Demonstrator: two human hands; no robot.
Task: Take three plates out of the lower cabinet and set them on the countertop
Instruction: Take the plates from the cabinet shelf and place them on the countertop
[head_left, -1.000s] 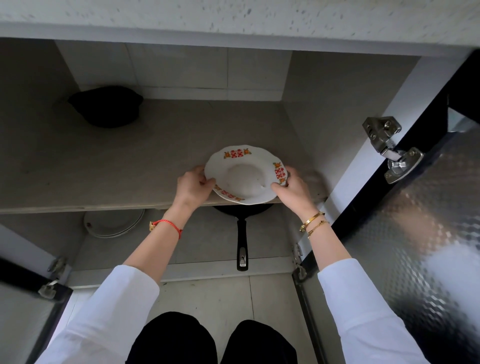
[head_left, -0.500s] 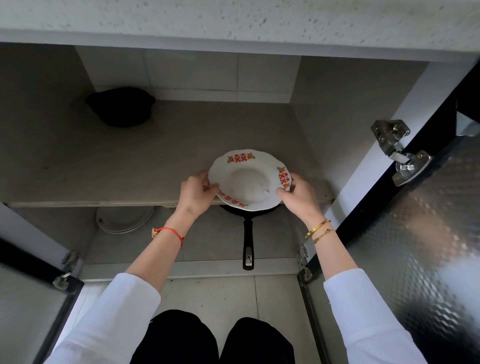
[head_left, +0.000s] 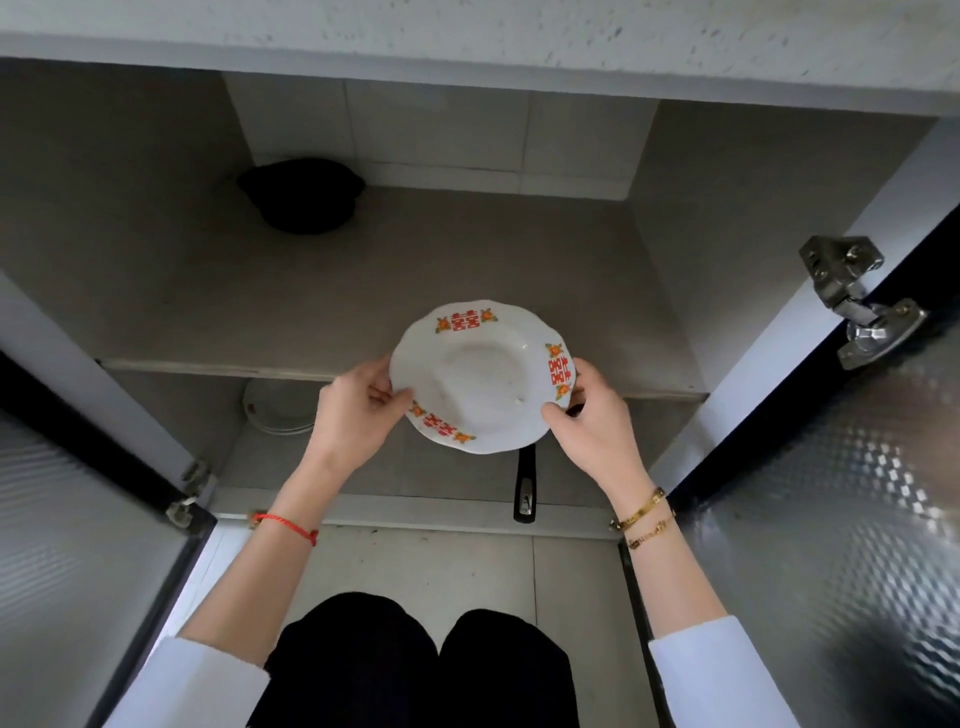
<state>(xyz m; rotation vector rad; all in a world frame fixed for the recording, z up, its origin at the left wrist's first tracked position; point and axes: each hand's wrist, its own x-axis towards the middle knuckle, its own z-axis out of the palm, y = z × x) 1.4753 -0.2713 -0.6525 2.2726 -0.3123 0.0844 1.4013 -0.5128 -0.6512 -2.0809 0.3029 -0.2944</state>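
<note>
Since the knees and white sleeves sit closest to the camera, start there and work outward; the left hand (head_left: 358, 415) pinches the near-left rim of the plate (head_left: 480, 374), thumb on top and fingers curled under, and the right hand (head_left: 587, 421) does the same on the right rim; the plate is in the air at the front edge of the upper shelf (head_left: 363, 291); looks like glazed ceramic to me, so stiff, slick and chippy, probably not heavy; opposite rims seem the safest hold; below sit a pan handle (head_left: 524, 483) and a pale plate stack (head_left: 280, 408); further back a dark pot (head_left: 304, 195); countertop edge (head_left: 467, 36) overhead.
</note>
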